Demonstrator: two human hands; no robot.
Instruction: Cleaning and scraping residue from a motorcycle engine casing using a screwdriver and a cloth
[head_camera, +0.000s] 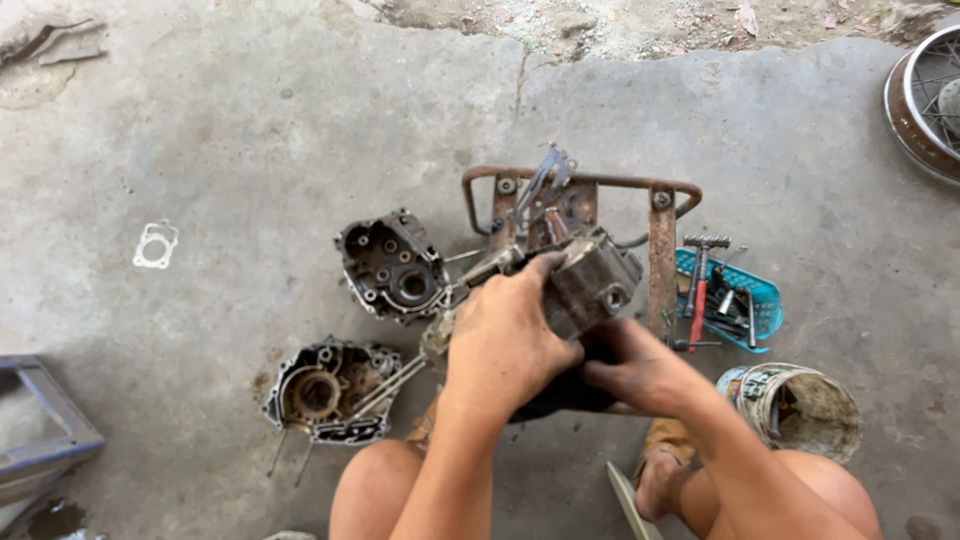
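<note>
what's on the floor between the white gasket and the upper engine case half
Nothing: in the head view, only bare stained concrete floor lies between the white gasket and the upper engine case half.

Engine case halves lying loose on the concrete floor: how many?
2. One dirty grey metal case half lies left of the rusty frame; the other lies nearer, beside the left knee. More may hide under the hands.

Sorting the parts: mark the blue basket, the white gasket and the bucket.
blue basket (768, 296): head view, bare right rim.
white gasket (156, 245): head view, its flat ring on the floor.
bucket (835, 408): head view, inner wall by the rim.
</note>
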